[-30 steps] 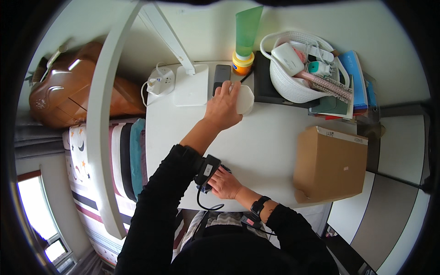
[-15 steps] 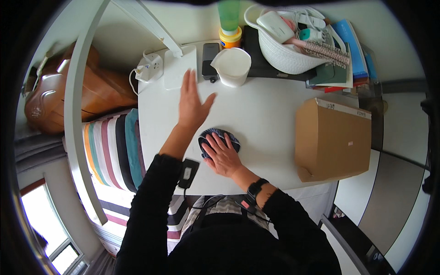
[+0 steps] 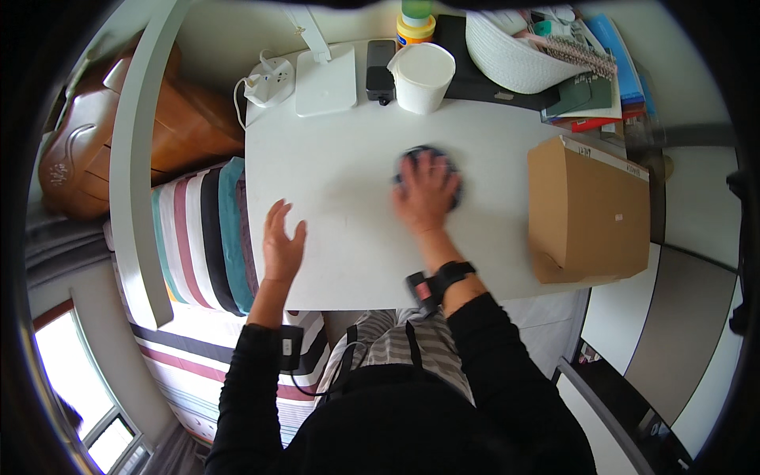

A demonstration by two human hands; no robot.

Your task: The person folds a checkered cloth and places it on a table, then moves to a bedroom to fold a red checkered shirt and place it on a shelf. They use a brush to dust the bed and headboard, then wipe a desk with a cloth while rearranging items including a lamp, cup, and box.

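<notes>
**Two hands on a white worktop**

The right hand (image 3: 426,192) lies flat on a dark round cloth (image 3: 451,162) in the middle of the white worktop (image 3: 340,158). Its fingers are spread out and press down on the cloth, not curled round it. The cloth looks blurry, so its edges are hard to see.

The left hand (image 3: 282,244) rests near the left front edge of the worktop. It is open, fingers apart, and holds nothing.

At the back of the worktop stands a white cup (image 3: 422,75). Just beside it lies a black flat box (image 3: 381,70), then a white lamp base (image 3: 326,81) and a white plug strip (image 3: 267,81). A white basket (image 3: 518,55) sits at the back right. A brown cardboard box (image 3: 586,210) is on the right side. A striped bed cover (image 3: 206,229) lies to the left of the worktop
</notes>
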